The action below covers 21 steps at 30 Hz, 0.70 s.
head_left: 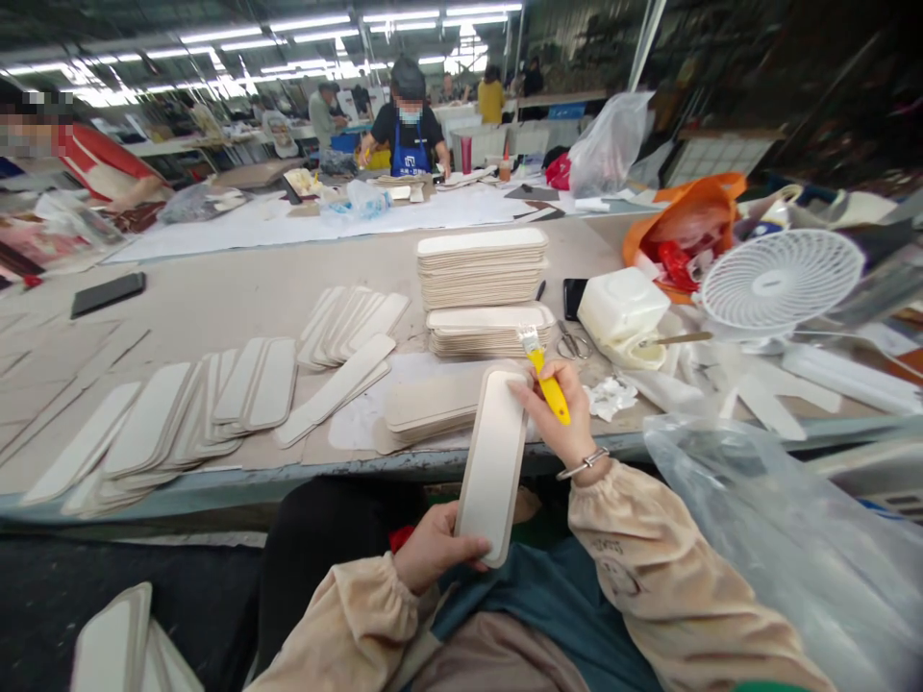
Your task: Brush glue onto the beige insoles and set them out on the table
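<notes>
Left hand pinches panel low, right hand its top plus brush; probably light, stiffish, best edge-held

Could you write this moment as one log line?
left hand: grips pale panel at lower end | right hand: holds yellow brush, touches panel's upper end | nearby: stacked panels, scissors, white fan

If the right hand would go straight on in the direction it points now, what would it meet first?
Beyond the held panel and yellow-handled brush, the right hand would probably first meet the shorter white-topped panel stack; depth is unclear.
</notes>
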Each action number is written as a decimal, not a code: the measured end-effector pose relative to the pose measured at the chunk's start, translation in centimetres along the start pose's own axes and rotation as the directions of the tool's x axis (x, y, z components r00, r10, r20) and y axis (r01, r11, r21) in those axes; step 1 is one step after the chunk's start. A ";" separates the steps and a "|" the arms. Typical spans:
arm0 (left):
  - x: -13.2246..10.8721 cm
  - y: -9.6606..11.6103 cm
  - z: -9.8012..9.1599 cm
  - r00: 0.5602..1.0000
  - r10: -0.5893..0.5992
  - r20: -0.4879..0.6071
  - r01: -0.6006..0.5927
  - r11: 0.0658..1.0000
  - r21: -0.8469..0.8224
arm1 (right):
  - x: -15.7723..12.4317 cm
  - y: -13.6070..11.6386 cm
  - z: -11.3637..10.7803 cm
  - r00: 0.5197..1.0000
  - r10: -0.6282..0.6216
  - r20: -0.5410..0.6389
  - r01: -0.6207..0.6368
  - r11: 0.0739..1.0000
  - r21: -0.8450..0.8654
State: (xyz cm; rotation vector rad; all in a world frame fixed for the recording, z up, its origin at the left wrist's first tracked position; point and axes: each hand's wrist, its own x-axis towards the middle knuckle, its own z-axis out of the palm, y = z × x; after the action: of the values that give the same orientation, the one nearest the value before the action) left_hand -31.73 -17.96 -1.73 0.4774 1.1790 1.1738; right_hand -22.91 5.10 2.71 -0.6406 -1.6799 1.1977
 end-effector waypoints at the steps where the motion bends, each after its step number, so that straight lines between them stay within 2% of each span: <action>1: 0.0 0.0 0.0 1.000 0.006 0.001 -0.006 1.000 0.003 | 0.0 0.0 0.0 1.000 0.000 -0.003 0.000 1.000 0.002; 15: 0.2 -0.1 0.0 1.000 0.020 0.018 -0.021 1.000 0.010 | -0.1 0.0 0.1 0.999 -0.029 -0.020 0.029 1.000 -0.008; 21: 0.2 -0.1 0.0 1.000 0.000 0.024 0.000 1.000 0.013 | -0.1 0.3 0.1 0.999 0.004 -0.040 -0.003 1.000 0.021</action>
State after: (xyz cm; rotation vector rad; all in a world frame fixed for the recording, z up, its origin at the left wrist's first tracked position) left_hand -31.67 -17.84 -1.92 0.5003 1.1670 1.1577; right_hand -23.04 5.08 2.41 -0.6503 -1.6316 1.1960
